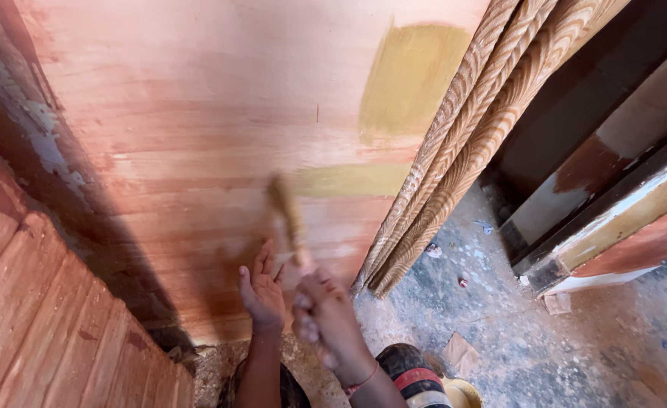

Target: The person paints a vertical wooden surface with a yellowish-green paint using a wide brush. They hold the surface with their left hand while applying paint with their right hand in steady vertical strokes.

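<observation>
A paintbrush (286, 219) was held in the right hand (324, 317), the grip closed around its handle, with the blurred bristle end raised against a large upright wooden board (197, 113). The left hand (262, 291) was laid flat and open on the board, just beside the brush handle, with nothing held in it. Two patches of yellowish paint (413, 79) were seen on the board, one large and high up, the other a lower band just right of the brush tip. Carved wooden mouldings (484, 128) with a wavy pattern were leaned beside the board's right edge, their lower ends resting on the dusty concrete floor (515, 317). A reddish ribbed panel (38, 317) was seen at the lower left. A tin with a red band (416, 374) was placed near the right wrist.
</observation>
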